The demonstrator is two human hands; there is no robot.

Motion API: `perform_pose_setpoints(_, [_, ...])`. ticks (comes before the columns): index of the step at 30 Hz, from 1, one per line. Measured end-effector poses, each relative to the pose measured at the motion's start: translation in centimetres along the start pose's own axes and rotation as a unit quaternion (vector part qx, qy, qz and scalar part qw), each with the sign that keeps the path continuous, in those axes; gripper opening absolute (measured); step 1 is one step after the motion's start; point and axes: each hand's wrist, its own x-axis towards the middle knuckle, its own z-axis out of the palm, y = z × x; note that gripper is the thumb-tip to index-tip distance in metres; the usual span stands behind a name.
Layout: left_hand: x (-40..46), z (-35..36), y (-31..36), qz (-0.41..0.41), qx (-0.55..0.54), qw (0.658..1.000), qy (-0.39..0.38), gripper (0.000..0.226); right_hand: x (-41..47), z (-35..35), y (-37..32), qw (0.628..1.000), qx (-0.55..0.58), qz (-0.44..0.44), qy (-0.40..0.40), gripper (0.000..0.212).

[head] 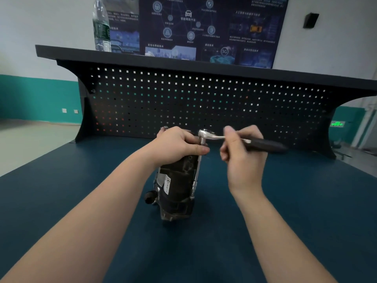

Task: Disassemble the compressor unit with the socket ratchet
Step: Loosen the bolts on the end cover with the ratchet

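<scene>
The dark, roughly cylindrical metal compressor unit [177, 180] is stood on end on the dark blue tabletop [285, 211], its long axis upright and tilted slightly away, and its top is gripped by the curled left hand [179, 145]. Along its right flank a long chrome extension bar is run straight down from the head of the chrome socket ratchet [206, 134] to a fastener low on the body. The black ratchet handle is laid level, pointing right, and is pinched loosely by the right hand [243, 158], so the coming swing is judged to be horizontal about that upright axis.
</scene>
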Motion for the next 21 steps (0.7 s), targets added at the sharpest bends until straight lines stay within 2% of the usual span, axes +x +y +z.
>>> perform_pose_setpoints(1, [-0.1, -0.1, 0.0, 0.003, -0.005, 1.0, -0.01, 0.007, -0.6, 0.3, -0.3, 0.99, -0.092, -0.099, -0.033, 0.03])
perform_pose_setpoints(2, [-0.1, -0.2, 0.1, 0.007, -0.007, 1.0, -0.022, 0.008, -0.8, 0.5, -0.4, 0.975, -0.144, -0.157, -0.063, 0.03])
perform_pose_setpoints(3, [-0.2, -0.2, 0.2, 0.009, -0.004, 0.999, -0.033, 0.012, -0.7, 0.7, -0.4, 0.969, -0.159, -0.174, -0.077, 0.031])
perform_pose_setpoints(4, [-0.3, -0.2, 0.4, 0.006, -0.001, 0.999, -0.041, 0.015, -0.4, 0.9, -0.5, 0.977, -0.134, -0.152, -0.073, 0.032])
perform_pose_setpoints(6, [-0.3, -0.3, 0.5, -0.007, -0.004, 0.999, -0.04, 0.015, 0.8, 0.9, -0.5, 0.998, 0.054, 0.013, -0.041, 0.034])
perform_pose_setpoints(7, [-0.3, -0.3, 0.5, -0.013, -0.008, 0.999, -0.035, 0.016, 1.4, 0.8, -0.1, 0.975, 0.178, 0.13, -0.024, 0.033])
perform_pose_setpoints(8, [-0.3, -0.3, 0.5, -0.016, -0.011, 0.999, -0.031, 0.017, 2.0, 0.5, 0.3, 0.934, 0.267, 0.238, -0.01, 0.03])
perform_pose_setpoints(9, [-0.3, -0.2, 0.6, -0.015, -0.013, 0.999, -0.029, 0.017, 2.6, 0.2, 0.7, 0.897, 0.309, 0.317, -0.002, 0.027])
perform_pose_setpoints(11, [-0.4, 0.2, 0.7, -0.005, -0.018, 0.999, -0.029, 0.015, 3.5, 0.1, 1.2, 0.86, 0.334, 0.387, -0.003, 0.028])
perform_pose_setpoints(12, [-0.4, 0.3, 0.8, 0.001, -0.019, 0.999, -0.029, 0.014, 3.6, 0.2, 1.3, 0.856, 0.337, 0.391, 0.005, 0.029])
perform_pose_setpoints(14, [-0.3, 0.6, 1.0, 0.004, -0.013, 1.0, -0.022, 0.012, 3.2, 0.4, 1.3, 0.888, 0.308, 0.339, 0.03, 0.031])
perform_pose_setpoints(15, [-0.3, 0.6, 1.0, 0.002, -0.01, 1.0, -0.018, 0.011, 2.5, 0.4, 1.1, 0.927, 0.262, 0.267, 0.033, 0.031])
perform_pose_setpoints(16, [-0.2, 0.6, 1.0, 0.0, -0.009, 1.0, -0.015, 0.012, 1.6, 0.4, 0.8, 0.97, 0.178, 0.161, 0.029, 0.031])
perform_pose_setpoints(17, [-0.3, 0.5, 0.9, 0.0, -0.011, 1.0, -0.017, 0.012, 0.6, 0.5, 0.7, 0.997, 0.063, 0.036, 0.017, 0.03])
perform_pose_setpoints(18, [-0.3, 0.3, 0.9, 0.004, -0.014, 1.0, -0.025, 0.012, -0.2, 0.7, 0.5, 0.996, -0.042, -0.074, -0.01, 0.029])
perform_pose_setpoints(19, [-0.4, 0.1, 0.9, 0.007, -0.018, 0.999, -0.035, 0.013, -0.7, 1.0, 0.3, 0.983, -0.112, -0.142, -0.041, 0.028])
perform_pose_setpoints(20, [-0.5, -0.1, 0.7, 0.008, -0.024, 0.999, -0.045, 0.016, -0.6, 1.2, 0.2, 0.974, -0.145, -0.163, -0.058, 0.028])
perform_pose_setpoints(21, [-0.5, -0.2, 0.6, 0.005, -0.034, 0.998, -0.05, 0.02, -0.3, 1.4, 0.1, 0.98, -0.131, -0.143, -0.054, 0.03])
